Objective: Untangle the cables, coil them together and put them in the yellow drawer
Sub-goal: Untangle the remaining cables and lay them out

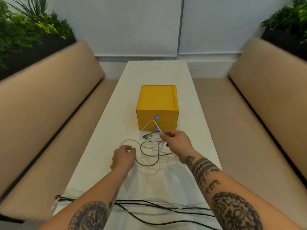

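A tangle of white and dark grey cables lies on the white table just in front of a yellow two-drawer box. Both drawers are closed. My right hand pinches a white cable and holds it up as an arch in front of the lower drawer. My left hand rests at the left of the tangle, fingers closed on a white strand. A dark plug end lies by the box.
More black and white cables run across the near table edge under my forearms. Beige bench seats flank the table on both sides, with plants behind them. A white wall stands at the far end.
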